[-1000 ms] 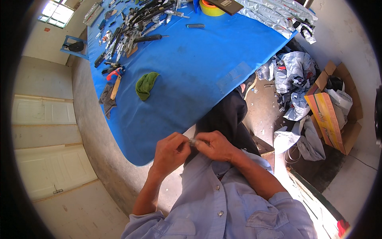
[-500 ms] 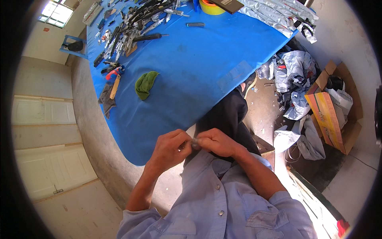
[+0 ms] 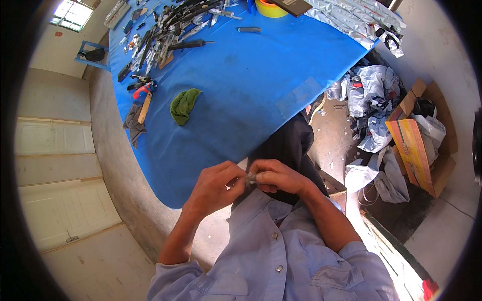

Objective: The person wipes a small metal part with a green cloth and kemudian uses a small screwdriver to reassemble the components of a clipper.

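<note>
My left hand (image 3: 219,185) and my right hand (image 3: 277,176) meet over my lap, just off the near edge of the blue-covered table (image 3: 226,115). Between their fingertips is a small greyish, partly see-through piece (image 3: 250,178); its kind is too small to make out. Thumb and fingers of both hands are closed on it in a pinch. On the cloth ahead of them lies a crumpled green cloth (image 3: 185,106). Farther left are a wooden-handled tool (image 3: 144,109), a grey rag (image 3: 134,123) and a red and blue object (image 3: 144,90).
Many dark and silver tools or parts (image 3: 175,30) are heaped at the far left of the table. A yellow roll (image 3: 271,9) and silver bags (image 3: 346,20) lie at the far side. To the right, an open cardboard box (image 3: 414,145) stands by crumpled silver plastic (image 3: 374,100).
The fingers of my right hand have shifted their pinch, and more of the small greyish piece shows between the hands. The things on the table keep their places.
</note>
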Action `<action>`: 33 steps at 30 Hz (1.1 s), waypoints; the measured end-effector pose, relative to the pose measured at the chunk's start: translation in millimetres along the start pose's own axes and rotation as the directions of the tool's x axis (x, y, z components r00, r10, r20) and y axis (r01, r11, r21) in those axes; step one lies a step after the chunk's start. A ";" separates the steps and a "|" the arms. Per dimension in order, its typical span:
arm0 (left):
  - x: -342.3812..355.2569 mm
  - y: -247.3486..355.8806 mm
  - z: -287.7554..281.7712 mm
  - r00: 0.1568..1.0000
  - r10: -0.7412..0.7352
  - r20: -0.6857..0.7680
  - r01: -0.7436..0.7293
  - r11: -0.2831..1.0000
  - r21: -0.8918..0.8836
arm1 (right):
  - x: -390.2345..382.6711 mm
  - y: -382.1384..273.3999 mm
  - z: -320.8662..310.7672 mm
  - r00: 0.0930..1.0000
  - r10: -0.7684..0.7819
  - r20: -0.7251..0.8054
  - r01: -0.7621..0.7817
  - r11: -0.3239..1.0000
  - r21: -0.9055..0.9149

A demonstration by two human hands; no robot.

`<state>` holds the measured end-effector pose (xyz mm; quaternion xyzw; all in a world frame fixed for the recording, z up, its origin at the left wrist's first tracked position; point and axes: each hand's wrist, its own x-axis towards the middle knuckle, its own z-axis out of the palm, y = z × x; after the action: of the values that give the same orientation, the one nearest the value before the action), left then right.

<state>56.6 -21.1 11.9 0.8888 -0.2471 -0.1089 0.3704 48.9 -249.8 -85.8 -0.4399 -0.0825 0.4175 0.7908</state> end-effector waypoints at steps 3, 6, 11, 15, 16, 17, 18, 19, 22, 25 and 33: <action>0.5 1.1 1.8 0.999 -0.035 -0.026 0.034 0.999 -0.032 | -2.6 -3.1 -0.5 0.999 -0.036 0.027 0.034 0.998 0.050; -1.5 1.1 4.3 0.995 -0.071 -0.075 0.063 0.993 -0.097 | -3.9 -2.8 -2.8 0.995 -0.094 0.012 0.093 0.994 0.057; -5.3 14.2 3.2 0.980 -0.161 -0.116 0.142 0.977 -0.159 | -3.6 0.0 -3.5 0.996 -0.089 -0.025 0.091 0.993 0.080; -6.8 11.5 13.1 0.966 -0.232 -0.118 0.201 0.953 -0.226 | -2.4 -0.3 -0.8 0.996 -0.088 -0.023 0.089 0.995 0.050; -7.5 11.1 14.2 0.960 -0.256 -0.110 0.226 0.946 -0.233 | -1.7 0.0 0.3 0.996 -0.089 -0.030 0.090 0.995 0.031; -8.4 10.2 15.6 0.955 -0.280 -0.101 0.250 0.938 -0.240 | -1.1 0.7 1.7 0.995 -0.089 -0.038 0.090 0.996 0.012; -9.9 7.1 17.6 0.949 -0.298 -0.098 0.265 0.929 -0.260 | -0.8 1.5 2.7 0.995 -0.090 -0.045 0.090 0.996 -0.006; -11.8 2.6 19.6 0.944 -0.316 -0.095 0.279 0.919 -0.280 | -0.6 2.7 3.1 0.994 -0.099 -0.052 0.097 0.995 -0.028; -13.1 -0.6 15.4 0.933 -0.356 -0.043 0.324 0.887 -0.328 | 0.8 4.7 4.5 0.992 -0.107 -0.068 0.102 0.991 -0.083; -13.4 -3.7 9.4 0.934 -0.358 0.012 0.346 0.895 -0.281 | -0.4 1.7 6.9 0.993 -0.080 -0.086 0.069 0.991 -0.118; -13.9 -1.5 9.4 0.946 -0.324 -0.019 0.315 0.930 -0.189 | -0.9 -3.2 11.0 0.994 -0.025 -0.107 0.004 0.981 -0.194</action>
<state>41.8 -18.6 4.4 0.8816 -0.0788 -0.1676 0.4341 44.7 -244.4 -76.6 -0.5363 -0.0828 0.3771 0.7505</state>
